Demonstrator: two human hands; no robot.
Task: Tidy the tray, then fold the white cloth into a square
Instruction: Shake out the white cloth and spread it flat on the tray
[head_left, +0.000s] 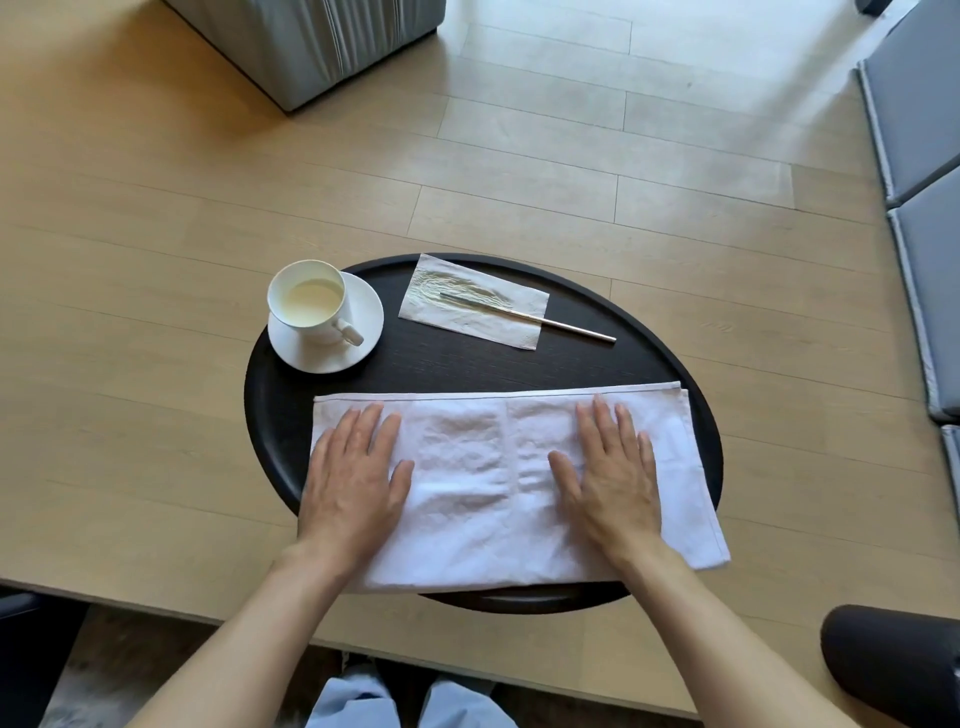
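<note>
A round black tray lies on a wooden table. Across its near half stretches the white cloth, folded into a long rectangle with a crease down its middle. My left hand presses flat on the cloth's left part, fingers spread. My right hand presses flat on the right part, also spread. At the tray's far left stands a white cup with pale liquid on a white saucer. A paper napkin lies at the far side with a thin metal stick resting on it.
The wooden table extends left, right and beyond the tray. A grey upholstered block stands at the far left. Grey-blue cushions line the right edge. A dark rounded object sits at the lower right.
</note>
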